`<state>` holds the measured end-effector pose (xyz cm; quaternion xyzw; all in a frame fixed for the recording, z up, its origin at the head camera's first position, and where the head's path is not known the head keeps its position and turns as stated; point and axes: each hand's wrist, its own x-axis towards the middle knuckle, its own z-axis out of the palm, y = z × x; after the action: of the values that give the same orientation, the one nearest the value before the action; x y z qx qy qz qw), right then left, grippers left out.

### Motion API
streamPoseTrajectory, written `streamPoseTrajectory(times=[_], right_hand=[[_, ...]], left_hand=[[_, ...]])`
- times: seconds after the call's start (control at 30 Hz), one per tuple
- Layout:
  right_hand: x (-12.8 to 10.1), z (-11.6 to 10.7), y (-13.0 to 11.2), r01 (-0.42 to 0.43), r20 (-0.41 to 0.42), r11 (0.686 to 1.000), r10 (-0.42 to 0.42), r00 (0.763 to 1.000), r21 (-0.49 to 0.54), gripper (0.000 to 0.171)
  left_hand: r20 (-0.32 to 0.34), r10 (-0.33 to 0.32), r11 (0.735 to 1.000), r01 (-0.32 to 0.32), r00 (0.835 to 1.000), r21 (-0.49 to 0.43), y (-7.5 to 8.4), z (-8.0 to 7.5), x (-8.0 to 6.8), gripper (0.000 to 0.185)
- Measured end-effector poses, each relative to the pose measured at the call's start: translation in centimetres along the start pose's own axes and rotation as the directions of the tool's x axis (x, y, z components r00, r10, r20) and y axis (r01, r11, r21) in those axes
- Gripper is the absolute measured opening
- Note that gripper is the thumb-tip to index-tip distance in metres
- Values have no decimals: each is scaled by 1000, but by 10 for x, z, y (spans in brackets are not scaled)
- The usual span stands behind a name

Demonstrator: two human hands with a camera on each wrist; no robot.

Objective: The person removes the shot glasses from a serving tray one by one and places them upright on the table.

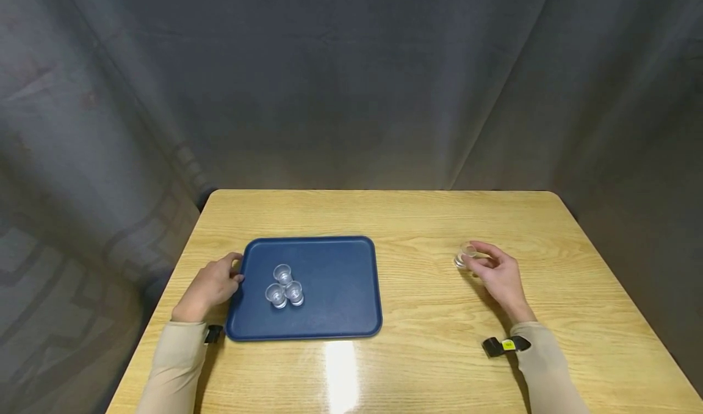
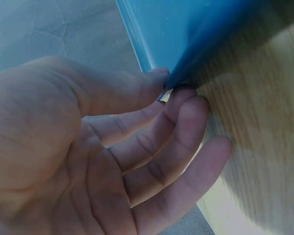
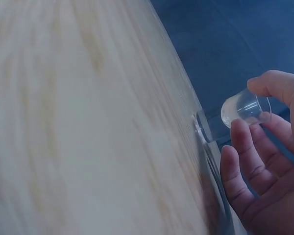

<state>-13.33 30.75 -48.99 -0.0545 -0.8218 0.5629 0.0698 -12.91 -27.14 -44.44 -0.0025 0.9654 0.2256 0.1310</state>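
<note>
In the head view, my left hand (image 1: 211, 283) is beside the left rim of a blue tray (image 1: 340, 289). In the left wrist view, the thumb tip of that hand (image 2: 112, 132) meets the rim of the tray (image 2: 159, 34), and its other fingers curve loosely near the tabletop. Three small clear glasses (image 1: 282, 273) stand clustered on the tray's left half. Over the right part of the table, my right hand (image 1: 498, 275) holds another small clear glass (image 1: 467, 252) between thumb and fingers. That glass (image 3: 245, 107) appears upright, its base at or just above the table.
Light wooden tabletop (image 1: 417, 316) surrounds the tray and lies between the hands. Dark grey curtains (image 1: 351, 96) hang behind the table and at both sides. A black strap with a yellow label (image 1: 508, 345) is round the right wrist.
</note>
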Motion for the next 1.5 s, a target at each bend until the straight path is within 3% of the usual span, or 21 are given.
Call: streamPoseTrajectory(times=[0.73, 1.0, 1.17, 1.37, 1.5], right_hand=[[1, -2, -1, -48, -13, 997, 49, 999, 67, 54], [3, -7, -7, 24, -71, 994, -16, 997, 103, 38], [0, -7, -16, 71, -62, 994, -65, 996, 85, 38], [-2, 10, -31, 171, -12, 985, -170, 985, 37, 34], [-2, 30, -35, 171, 46, 984, -173, 984, 53, 35]], left_hand=[[16, -11, 1000, 11, 1000, -6, 2, -4, 1, 50], [16, -5, 1000, 5, 1000, -14, 1, -3, 2, 50], [18, 2, 1000, -2, 1000, -19, 1, -2, 3, 50], [15, 10, 1000, -10, 1000, -11, -2, -1, 2, 50], [15, 11, 1000, -11, 1000, -5, -2, 0, 2, 51]])
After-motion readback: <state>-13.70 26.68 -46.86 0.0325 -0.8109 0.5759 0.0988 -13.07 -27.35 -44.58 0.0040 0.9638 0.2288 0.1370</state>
